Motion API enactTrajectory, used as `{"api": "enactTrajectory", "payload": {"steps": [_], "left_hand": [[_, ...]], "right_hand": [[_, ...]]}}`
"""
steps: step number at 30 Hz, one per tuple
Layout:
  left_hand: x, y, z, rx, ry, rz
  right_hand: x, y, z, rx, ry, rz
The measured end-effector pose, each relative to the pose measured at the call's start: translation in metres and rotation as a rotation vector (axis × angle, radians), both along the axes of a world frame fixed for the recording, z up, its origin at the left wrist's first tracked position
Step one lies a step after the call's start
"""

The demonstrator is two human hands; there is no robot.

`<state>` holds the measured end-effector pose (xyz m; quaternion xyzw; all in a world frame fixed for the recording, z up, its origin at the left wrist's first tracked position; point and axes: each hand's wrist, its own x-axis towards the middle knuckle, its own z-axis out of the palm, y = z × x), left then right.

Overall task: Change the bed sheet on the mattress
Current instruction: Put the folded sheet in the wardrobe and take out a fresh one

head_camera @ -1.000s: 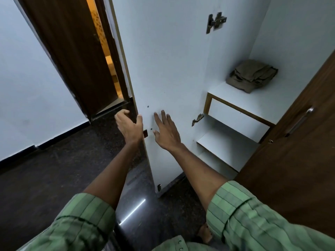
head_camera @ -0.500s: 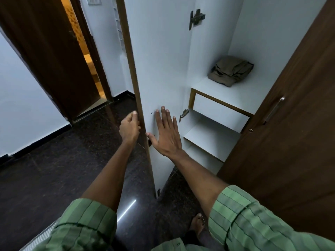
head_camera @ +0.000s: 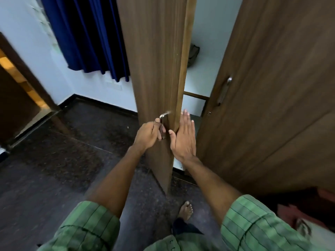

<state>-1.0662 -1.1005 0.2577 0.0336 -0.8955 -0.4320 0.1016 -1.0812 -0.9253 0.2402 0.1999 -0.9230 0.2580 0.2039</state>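
Observation:
A brown wardrobe door (head_camera: 155, 57) stands half swung, its narrow edge facing me. My left hand (head_camera: 147, 135) grips the metal door handle (head_camera: 162, 124) on the door's outer face. My right hand (head_camera: 183, 140) lies flat with straight fingers against the door's edge and inner side. Through the gap a folded olive cloth (head_camera: 193, 55) shows on a white shelf (head_camera: 197, 78), mostly hidden by the door. A patterned cloth (head_camera: 306, 220) lies at the lower right corner.
The second wardrobe door (head_camera: 275, 87), with a metal handle (head_camera: 224, 89), stands closed to the right. A blue curtain (head_camera: 87, 35) hangs at the back left over a white wall. A dark room door (head_camera: 16, 105) is at far left. My bare foot (head_camera: 185, 211) stands on the dark floor.
The wardrobe door has swung toward closing, so its brown outer face shows instead of the white inner side. My left hand took hold of the handle; my right hand stayed flat on the door.

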Motion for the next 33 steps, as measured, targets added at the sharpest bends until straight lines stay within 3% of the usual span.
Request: {"api": "enactTrajectory", "payload": {"steps": [5, 10, 24, 31, 33], "left_hand": [[-0.062, 0.039, 0.009, -0.087, -0.036, -0.237], [-0.11, 0.066, 0.011, -0.227, -0.022, -0.208], [-0.202, 0.092, 0.023, -0.333, -0.136, -0.221], [-0.198, 0.085, 0.026, -0.766, 0.017, -0.208], [-0.19, 0.083, 0.03, -0.761, 0.113, -0.14]], "right_hand": [[-0.04, 0.036, 0.008, -0.081, -0.053, -0.379], [-0.081, 0.053, 0.008, -0.368, -0.177, -0.646], [-0.168, 0.04, 0.012, -0.583, -0.138, -0.865], [-0.162, 0.037, 0.01, -0.504, -0.118, -0.906], [-0.155, 0.034, 0.013, -0.47, -0.081, -0.915]]}}
